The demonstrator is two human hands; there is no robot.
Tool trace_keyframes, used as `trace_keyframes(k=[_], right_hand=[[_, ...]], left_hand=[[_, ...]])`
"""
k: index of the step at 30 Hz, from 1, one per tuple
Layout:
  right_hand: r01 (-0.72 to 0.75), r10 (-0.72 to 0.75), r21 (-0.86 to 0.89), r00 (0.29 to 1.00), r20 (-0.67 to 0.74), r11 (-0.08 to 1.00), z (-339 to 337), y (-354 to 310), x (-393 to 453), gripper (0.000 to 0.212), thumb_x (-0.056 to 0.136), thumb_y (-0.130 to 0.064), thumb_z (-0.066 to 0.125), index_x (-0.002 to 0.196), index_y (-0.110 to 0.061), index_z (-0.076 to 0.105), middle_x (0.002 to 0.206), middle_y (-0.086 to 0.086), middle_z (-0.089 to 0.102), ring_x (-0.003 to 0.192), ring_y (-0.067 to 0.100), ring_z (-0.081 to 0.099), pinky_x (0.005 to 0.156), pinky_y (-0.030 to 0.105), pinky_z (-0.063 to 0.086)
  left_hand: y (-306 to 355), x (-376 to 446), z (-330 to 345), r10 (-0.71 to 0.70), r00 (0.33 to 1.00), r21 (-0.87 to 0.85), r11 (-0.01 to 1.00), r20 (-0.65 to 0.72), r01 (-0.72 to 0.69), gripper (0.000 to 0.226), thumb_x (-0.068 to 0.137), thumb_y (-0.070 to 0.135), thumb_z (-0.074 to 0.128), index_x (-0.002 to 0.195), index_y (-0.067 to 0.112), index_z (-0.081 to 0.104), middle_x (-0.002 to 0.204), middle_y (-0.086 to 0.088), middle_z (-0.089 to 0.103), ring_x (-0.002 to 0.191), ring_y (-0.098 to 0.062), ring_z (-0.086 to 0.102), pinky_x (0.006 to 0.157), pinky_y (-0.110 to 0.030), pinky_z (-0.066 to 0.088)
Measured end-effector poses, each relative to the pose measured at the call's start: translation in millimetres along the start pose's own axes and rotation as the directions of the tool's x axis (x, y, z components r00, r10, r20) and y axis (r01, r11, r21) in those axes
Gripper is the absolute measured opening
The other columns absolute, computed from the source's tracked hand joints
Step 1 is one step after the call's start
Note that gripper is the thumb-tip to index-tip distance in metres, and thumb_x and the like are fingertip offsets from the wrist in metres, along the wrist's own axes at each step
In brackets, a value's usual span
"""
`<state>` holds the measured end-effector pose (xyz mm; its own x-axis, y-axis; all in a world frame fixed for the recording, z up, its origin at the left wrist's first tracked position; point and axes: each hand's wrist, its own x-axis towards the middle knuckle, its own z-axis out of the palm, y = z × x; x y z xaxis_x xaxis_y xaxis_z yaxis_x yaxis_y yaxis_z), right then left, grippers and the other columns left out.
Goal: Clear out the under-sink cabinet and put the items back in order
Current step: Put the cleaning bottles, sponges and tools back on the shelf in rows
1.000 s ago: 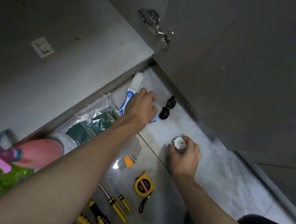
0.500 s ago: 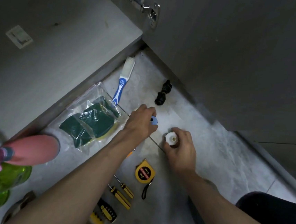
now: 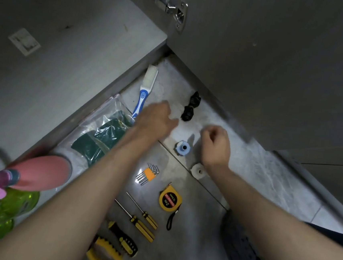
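Note:
My left hand (image 3: 157,120) hovers blurred over the tiled floor, fingers relaxed and holding nothing, between a blue-handled brush (image 3: 143,94) and a black bundle (image 3: 190,108). My right hand (image 3: 215,146) hangs just right of it with loosely curled fingers, also holding nothing. Below and between the hands a blue plastic fitting (image 3: 182,148) stands on the floor. A white fitting (image 3: 197,170) lies beside my right wrist. The grey under-sink cabinet floor (image 3: 68,61) lies at the upper left, with a small white label on it.
A bag of green sponges (image 3: 100,137), hex keys (image 3: 148,173), a yellow tape measure (image 3: 170,199), two screwdrivers (image 3: 143,221) and pliers (image 3: 102,251) lie on the floor. Pink (image 3: 36,171) and green (image 3: 0,218) spray bottles stand at left. The open cabinet door (image 3: 278,56) rises at right.
My left hand set the blue fitting on the floor and my right hand let go of the white one. Both hands have lifted away towards the cabinet.

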<state>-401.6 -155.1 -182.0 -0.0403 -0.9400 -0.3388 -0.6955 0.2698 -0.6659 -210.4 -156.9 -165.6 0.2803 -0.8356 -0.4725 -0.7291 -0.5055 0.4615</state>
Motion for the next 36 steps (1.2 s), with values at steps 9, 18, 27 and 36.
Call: trace_keyframes(k=[9, 18, 27, 36], right_hand=[[-0.040, 0.091, -0.342, 0.987, 0.134, 0.939, 34, -52, 75, 0.041, 0.091, -0.030, 0.064, 0.127, -0.012, 0.058, 0.126, 0.013, 0.063, 0.115, 0.033, 0.060, 0.094, 0.041, 0.052], [-0.017, 0.050, -0.333, 0.995, 0.090, 0.943, -16, 23, 36, 0.012, 0.081, -0.021, 0.067, 0.088, -0.029, 0.063, 0.088, -0.005, 0.067, 0.083, 0.022, 0.064, 0.068, 0.023, 0.041], [-0.122, 0.157, -0.283, 0.982, 0.104, 0.951, -17, 43, -4, 0.026, 0.072, -0.027, 0.075, 0.091, -0.030, 0.057, 0.104, -0.002, 0.059, 0.097, 0.021, 0.058, 0.081, 0.036, 0.053], [-0.092, 0.065, -0.083, 0.955, -0.290, 0.992, -11, 21, -40, 0.041, 0.088, -0.044, 0.060, 0.114, -0.014, 0.058, 0.111, 0.007, 0.059, 0.115, 0.030, 0.050, 0.095, 0.046, 0.044]], left_hand=[[-33, 48, -42, -0.196, 0.976, -0.001, 0.980, -0.097, 0.197, 0.068, 0.084, 0.025, 0.074, 0.138, 0.008, 0.036, 0.128, -0.020, 0.052, 0.115, -0.040, 0.054, 0.095, -0.044, 0.050], [-23, 54, -11, -0.229, 0.971, -0.139, 0.966, -0.072, 0.218, 0.062, 0.084, 0.025, 0.077, 0.129, 0.002, 0.041, 0.127, -0.021, 0.057, 0.118, -0.038, 0.056, 0.094, -0.041, 0.048], [-7, 37, 3, -0.421, 0.907, -0.413, 0.832, -0.033, 0.371, 0.073, 0.080, 0.032, 0.077, 0.132, 0.005, 0.034, 0.124, -0.020, 0.061, 0.110, -0.039, 0.063, 0.096, -0.042, 0.052], [-15, -76, -44, -0.279, 0.901, -0.457, 0.883, -0.332, 0.105, 0.020, 0.082, 0.028, 0.050, 0.100, 0.026, 0.056, 0.092, -0.007, 0.072, 0.088, -0.030, 0.069, 0.085, -0.041, 0.055]])
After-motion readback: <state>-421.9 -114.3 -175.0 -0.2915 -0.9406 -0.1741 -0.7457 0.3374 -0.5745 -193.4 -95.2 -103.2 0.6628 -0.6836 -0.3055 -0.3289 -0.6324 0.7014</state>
